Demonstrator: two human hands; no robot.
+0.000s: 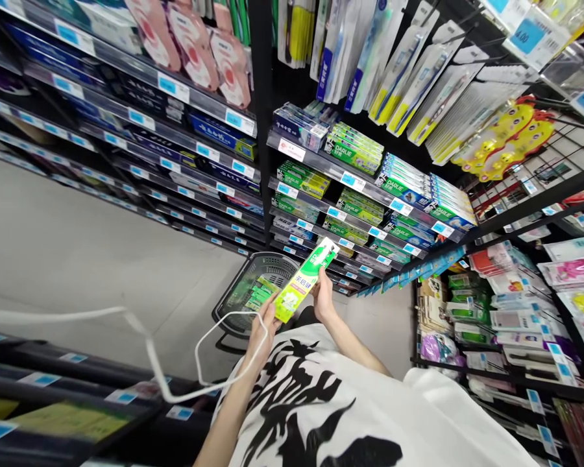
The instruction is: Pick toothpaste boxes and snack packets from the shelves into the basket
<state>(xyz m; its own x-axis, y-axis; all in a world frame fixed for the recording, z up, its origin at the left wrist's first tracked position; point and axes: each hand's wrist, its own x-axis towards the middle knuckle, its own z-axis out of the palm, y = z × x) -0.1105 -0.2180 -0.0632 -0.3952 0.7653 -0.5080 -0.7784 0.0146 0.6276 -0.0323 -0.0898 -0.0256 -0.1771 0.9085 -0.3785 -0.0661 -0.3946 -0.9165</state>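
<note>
The near end of a long, flat, green-white-yellow carton (pixel 299 283) is gripped by the curled left hand (pixel 268 318), its side by the curled right hand (pixel 323 292); its axis slants forward-right. Left of the left hand, a black plastic basket (pixel 267 264) is set on grey floor (pixel 170 279); ahead, black shelving (pixel 261 97) is stocked.
</note>
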